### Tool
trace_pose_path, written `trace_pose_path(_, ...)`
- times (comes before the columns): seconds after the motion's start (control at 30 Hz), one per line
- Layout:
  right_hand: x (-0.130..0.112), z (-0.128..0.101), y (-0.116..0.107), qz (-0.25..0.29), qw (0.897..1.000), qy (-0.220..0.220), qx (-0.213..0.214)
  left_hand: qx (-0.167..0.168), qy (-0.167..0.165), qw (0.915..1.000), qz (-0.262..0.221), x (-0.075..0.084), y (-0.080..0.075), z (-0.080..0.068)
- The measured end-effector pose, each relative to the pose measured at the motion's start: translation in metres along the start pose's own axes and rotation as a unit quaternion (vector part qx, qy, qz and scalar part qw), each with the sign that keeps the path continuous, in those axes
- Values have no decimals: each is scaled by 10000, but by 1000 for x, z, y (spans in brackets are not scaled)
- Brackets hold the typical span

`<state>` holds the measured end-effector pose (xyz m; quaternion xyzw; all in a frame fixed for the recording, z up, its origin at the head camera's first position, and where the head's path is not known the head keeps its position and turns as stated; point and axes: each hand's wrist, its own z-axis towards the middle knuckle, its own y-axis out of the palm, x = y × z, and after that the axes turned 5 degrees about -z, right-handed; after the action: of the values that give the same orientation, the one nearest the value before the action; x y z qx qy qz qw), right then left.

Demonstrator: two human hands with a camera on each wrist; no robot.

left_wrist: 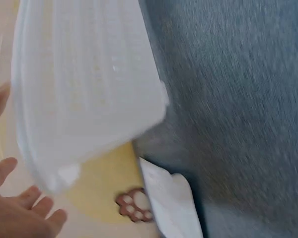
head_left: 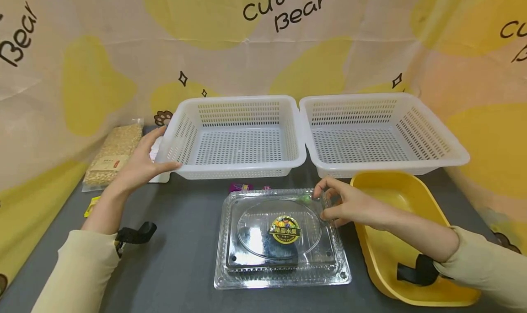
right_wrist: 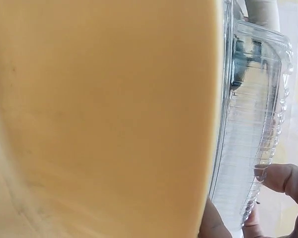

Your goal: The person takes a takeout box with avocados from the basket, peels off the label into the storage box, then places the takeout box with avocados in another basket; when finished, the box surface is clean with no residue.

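Note:
My left hand (head_left: 142, 162) is spread at the left end of a white perforated plastic basket (head_left: 234, 170), thumb near its front corner. In the left wrist view, the fingers of this hand (left_wrist: 25, 215) are parted and loosely bent beside the basket (left_wrist: 99, 89), which is blurred. A clear plastic fruit box (head_left: 284, 267) with a round yellow and black sticker (head_left: 286, 229) lies lid up on the table. With bent fingers and thumb, my right hand (head_left: 346, 205) grips its back right corner; a fingertip touches the ribbed lid wall (right_wrist: 258, 124) in the right wrist view.
Beside the left basket stands a second white basket (head_left: 387, 167). A yellow basin (head_left: 393, 191) sits below my right forearm. Purple wrapped packets (head_left: 240, 187) lie behind the box. A bag of pale grains (head_left: 123, 141), a small yellow packet (head_left: 91, 206) and a white object (left_wrist: 169, 198) lie left.

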<state>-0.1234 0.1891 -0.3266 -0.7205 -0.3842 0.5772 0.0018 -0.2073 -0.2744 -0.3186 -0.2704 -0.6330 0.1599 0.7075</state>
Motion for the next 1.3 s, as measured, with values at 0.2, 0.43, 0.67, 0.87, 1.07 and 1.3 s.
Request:
trace_pose_path(0.2, 1, -1, 0, -49, 10000, -72, 25, 297, 904, 9948, 362, 34, 23, -11)
trace_pose_path(0.43, 3, -2, -1, -185, 9998, -6, 51, -509, 1650, 9841, 422, 64, 58, -27)
trace_pose_path(0.67, 1, -3, 0, -242, 9997, -6, 94, -1603, 2110, 9621, 644, 86, 87, -47)
trace_pose_path(0.87, -2, -4, 0, -293, 9995, -55, 56, -2329, 2046, 9484, 673, 91, 105, -61)
trace_pose_path(1.07, -1, -3, -3, -296, 9996, -18, -14, -2709, 1940, 9391, 835, 87, 114, -69)
trace_pose_path(1.3, -1, -3, -2, -276, 9996, -93, -29, -2809, 2072, 9287, 1255, 82, 120, -72)
